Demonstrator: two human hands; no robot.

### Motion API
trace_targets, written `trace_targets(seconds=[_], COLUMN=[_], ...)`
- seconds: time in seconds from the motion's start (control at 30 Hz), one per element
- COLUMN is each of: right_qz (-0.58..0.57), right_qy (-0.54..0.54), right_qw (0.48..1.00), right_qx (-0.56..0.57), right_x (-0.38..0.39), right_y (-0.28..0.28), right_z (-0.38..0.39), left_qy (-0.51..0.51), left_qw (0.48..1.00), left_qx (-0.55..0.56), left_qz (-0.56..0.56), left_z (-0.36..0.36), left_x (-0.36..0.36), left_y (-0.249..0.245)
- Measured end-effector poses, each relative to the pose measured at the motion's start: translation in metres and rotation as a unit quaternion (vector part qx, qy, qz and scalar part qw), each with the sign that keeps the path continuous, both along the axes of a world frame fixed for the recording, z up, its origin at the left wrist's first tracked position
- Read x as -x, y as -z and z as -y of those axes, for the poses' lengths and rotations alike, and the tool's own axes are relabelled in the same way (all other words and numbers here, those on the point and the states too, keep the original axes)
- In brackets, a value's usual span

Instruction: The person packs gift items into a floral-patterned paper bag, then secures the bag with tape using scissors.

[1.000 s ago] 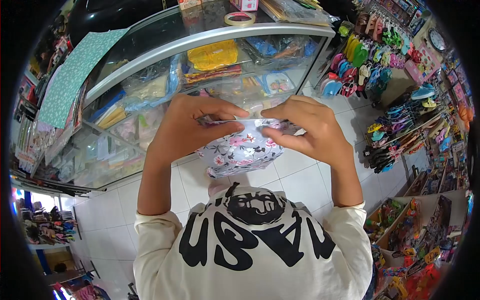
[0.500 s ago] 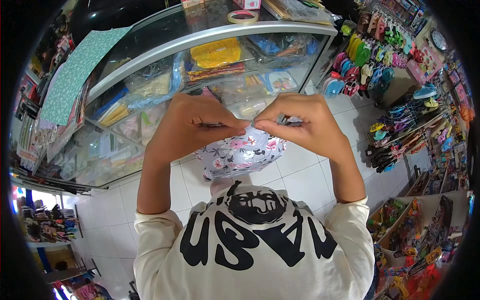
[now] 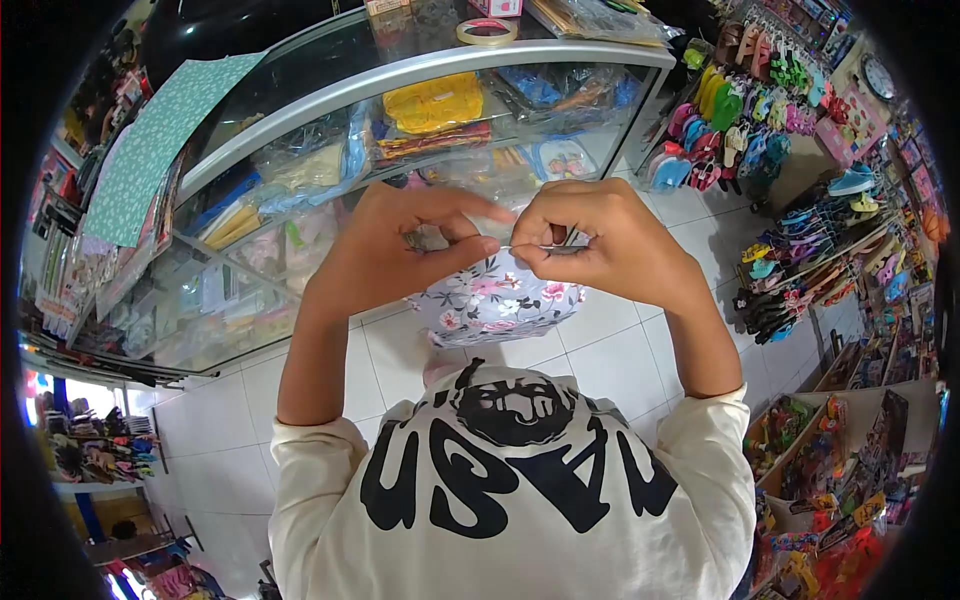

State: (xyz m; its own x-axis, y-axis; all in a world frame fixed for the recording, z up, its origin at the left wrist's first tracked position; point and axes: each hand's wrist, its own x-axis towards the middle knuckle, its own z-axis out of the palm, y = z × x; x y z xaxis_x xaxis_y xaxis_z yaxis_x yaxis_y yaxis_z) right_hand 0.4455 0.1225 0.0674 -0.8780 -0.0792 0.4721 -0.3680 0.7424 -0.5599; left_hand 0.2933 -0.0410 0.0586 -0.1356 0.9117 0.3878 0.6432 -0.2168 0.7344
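Both hands are raised in front of the chest, close together. My right hand [image 3: 592, 236] is pinched, with a thin, needle-like item [image 3: 545, 246] between its fingertips; what else it may hold is too small to tell. My left hand [image 3: 415, 240] has its index finger lifted away from the thumb. Its thumb tip lies beside the left end of the thin item, close to my right fingertips. Below the hands hangs a grey floral cloth [image 3: 500, 305] over the lap or legs.
A glass display case [image 3: 430, 75] with packaged goods stands ahead, with a tape roll [image 3: 487, 32] on top. Patterned green paper [image 3: 165, 140] lies at the left. Racks of sandals [image 3: 720, 130] and shelves of packaged goods [image 3: 830, 480] stand at the right.
My left index finger has lifted away from the thumb, so that hand's pinch has opened. The thin item now shows at my right fingertips. The floral cloth has shifted slightly right and up.
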Motion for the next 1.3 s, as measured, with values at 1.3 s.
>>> trace_targets(seconds=[1.3], right_qz=[0.099], right_qy=[-0.073], right_qw=[0.992], right_qx=[0.000], right_x=[0.124], right_y=[-0.010], right_z=[-0.026], left_qy=[0.015], left_qw=[0.997], left_qx=[-0.060], left_qz=[0.036], left_z=[-0.005], left_x=[0.113], left_y=[0.015])
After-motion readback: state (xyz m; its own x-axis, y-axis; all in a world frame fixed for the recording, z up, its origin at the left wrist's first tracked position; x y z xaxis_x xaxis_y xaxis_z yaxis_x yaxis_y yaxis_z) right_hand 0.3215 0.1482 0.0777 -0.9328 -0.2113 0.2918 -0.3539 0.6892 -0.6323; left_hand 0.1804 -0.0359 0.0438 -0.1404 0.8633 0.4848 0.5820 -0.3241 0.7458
